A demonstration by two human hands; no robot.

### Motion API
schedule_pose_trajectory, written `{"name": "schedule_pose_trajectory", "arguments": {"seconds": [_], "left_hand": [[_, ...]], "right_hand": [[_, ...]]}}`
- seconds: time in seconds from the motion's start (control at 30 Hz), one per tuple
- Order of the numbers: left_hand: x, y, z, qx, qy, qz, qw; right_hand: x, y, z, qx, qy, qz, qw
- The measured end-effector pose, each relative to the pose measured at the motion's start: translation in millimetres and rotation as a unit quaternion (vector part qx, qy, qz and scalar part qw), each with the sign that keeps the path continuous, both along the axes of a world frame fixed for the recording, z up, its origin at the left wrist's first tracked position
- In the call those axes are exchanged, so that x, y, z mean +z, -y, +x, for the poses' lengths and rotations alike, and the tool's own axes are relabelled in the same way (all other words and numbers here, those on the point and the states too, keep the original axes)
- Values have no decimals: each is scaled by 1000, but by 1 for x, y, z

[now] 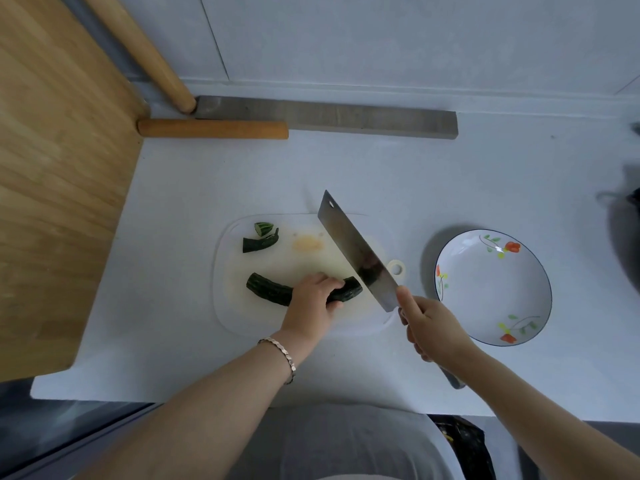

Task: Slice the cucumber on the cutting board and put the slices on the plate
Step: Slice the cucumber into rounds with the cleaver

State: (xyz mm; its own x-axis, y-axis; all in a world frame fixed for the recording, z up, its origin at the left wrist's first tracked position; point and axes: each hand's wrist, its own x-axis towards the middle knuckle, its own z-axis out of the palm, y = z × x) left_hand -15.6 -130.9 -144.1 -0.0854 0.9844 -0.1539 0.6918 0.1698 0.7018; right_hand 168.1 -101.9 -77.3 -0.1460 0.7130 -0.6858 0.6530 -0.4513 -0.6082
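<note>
A dark green cucumber (268, 287) lies across the near part of the white cutting board (225, 306). My left hand (311, 301) presses down on its right half, fingers curled over it. My right hand (427, 323) grips the handle of a steel cleaver (356, 252), whose blade slants over the board just right of the cucumber's cut end. Two small cucumber offcuts (261, 239) rest at the board's far left. The white flowered plate (491, 287) stands to the right of the board with nothing on it.
A large wooden board (59, 188) leans along the left. Two wooden rolling pins (213, 129) and a grey bar (346, 116) lie at the back of the white counter. A dark pot (623, 237) sits at the right edge.
</note>
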Motion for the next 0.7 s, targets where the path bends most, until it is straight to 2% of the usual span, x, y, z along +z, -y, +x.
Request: {"name": "schedule_pose_trajectory", "arguments": {"seconds": [0.2,0.7], "left_hand": [[2,0,0,3,1,-5,1000],[2,-1,-1,-10,-19,-2,1000]], "right_hand": [[-3,2,-2,52,30,21,998],[0,7,-5,70,41,52,995]]}}
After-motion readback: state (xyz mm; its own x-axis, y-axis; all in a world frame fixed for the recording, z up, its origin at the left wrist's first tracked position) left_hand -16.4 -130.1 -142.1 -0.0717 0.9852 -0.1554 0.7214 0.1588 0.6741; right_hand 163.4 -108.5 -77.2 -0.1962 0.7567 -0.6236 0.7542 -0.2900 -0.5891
